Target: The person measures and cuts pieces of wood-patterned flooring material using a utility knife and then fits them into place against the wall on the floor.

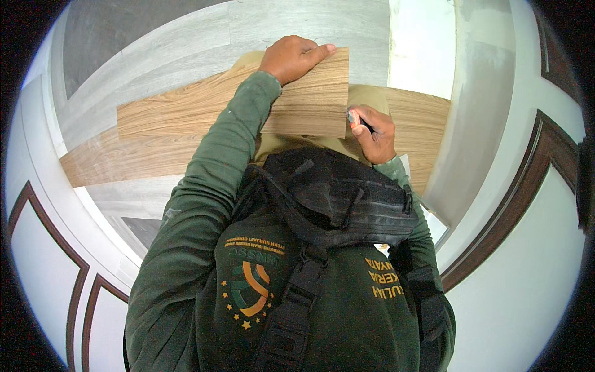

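Note:
A brown wood-grain floor plank (313, 99) lies across my lap, its short right end raised toward me. My left hand (292, 60) is closed over the plank's far edge near that end, with the thumb stretched along the edge. In my right hand (376, 133) is a small red and grey utility knife (354, 119), mostly hidden by the fingers. Its front end is close beside the plank's right edge. Whether a blade touches the plank I cannot tell.
Another wood-grain plank (418, 118) runs beneath, across the floor. Grey planks (279, 28) cover the far floor, beside a white strip (421, 46). Panelled walls with dark brown trim (520, 186) stand at both sides. A black bag (341, 198) hangs at my front.

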The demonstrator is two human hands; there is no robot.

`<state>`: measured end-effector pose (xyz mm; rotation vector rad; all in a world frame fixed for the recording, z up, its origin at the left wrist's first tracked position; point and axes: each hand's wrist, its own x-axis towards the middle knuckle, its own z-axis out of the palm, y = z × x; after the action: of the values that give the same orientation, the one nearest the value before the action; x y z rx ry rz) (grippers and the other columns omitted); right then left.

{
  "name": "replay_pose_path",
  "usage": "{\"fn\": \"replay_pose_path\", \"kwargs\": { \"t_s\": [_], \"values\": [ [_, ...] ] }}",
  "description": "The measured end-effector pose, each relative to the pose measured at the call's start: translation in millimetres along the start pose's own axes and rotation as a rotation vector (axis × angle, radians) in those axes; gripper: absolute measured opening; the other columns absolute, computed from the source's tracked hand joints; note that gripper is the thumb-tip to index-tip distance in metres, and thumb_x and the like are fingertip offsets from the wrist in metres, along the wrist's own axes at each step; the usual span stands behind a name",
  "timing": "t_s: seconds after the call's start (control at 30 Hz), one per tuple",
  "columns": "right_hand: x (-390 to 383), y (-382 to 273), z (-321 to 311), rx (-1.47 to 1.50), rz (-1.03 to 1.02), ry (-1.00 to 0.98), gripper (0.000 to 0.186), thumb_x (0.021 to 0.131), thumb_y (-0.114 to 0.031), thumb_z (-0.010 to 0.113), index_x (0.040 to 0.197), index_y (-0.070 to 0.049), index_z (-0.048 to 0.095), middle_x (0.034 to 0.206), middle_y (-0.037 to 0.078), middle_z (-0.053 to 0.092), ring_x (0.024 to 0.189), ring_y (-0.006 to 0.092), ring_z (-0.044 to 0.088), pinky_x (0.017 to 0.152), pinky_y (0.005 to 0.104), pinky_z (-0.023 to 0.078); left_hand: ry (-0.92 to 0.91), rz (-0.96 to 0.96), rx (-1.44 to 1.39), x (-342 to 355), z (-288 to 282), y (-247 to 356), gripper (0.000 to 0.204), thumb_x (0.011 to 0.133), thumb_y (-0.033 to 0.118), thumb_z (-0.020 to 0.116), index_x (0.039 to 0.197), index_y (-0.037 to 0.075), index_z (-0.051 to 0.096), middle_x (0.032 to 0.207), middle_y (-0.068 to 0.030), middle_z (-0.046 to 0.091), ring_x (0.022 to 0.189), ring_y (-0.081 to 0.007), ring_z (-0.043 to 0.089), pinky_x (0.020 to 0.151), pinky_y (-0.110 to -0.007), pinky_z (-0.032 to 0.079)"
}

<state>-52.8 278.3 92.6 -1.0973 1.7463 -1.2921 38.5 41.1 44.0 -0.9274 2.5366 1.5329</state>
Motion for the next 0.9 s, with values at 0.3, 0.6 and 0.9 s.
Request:
{"fn": "replay_pose_path", "kwargs": {
  "t_s": [0.3, 0.6, 0.9],
  "values": [
    [4, 5, 2, -0.031, 0.055, 0.017, 0.029, 0.091, -0.024, 0.064, 0.101, 0.002, 0.066, 0.087, 0.015, 0.066, 0.078, 0.026, 0.065, 0.072, 0.0342, 0.05, -0.026, -0.061, -0.018, -5, -2, 5, 0.06, 0.091, 0.057, 0.054, 0.078, 0.002, 0.072, 0.066, -0.0178, 0.065, 0.063, -0.0295, 0.061, 0.064, -0.042, 0.047],
    [4, 7, 5, -0.045, 0.058, 0.015, 0.028, 0.09, -0.023, 0.064, 0.102, 0.002, 0.066, 0.091, 0.016, 0.068, 0.079, 0.0285, 0.066, 0.072, 0.0358, 0.052, -0.025, -0.044, -0.033, -4, -1, 0, 0.059, 0.091, 0.056, 0.054, 0.082, 0.001, 0.073, 0.07, -0.0182, 0.067, 0.067, -0.0298, 0.064, 0.069, -0.041, 0.049],
    [7, 13, 9, -0.056, 0.007, 0.037, 0.025, 0.089, -0.018, 0.064, 0.103, 0.001, 0.066, 0.089, 0.015, 0.068, 0.078, 0.027, 0.067, 0.071, 0.035, 0.052, -0.037, -0.08, -0.075, -4, 1, -1, 0.057, 0.092, 0.055, 0.055, 0.083, 0.001, 0.073, 0.071, -0.0176, 0.067, 0.067, -0.0287, 0.064, 0.07, -0.04, 0.049]
  ]
}}
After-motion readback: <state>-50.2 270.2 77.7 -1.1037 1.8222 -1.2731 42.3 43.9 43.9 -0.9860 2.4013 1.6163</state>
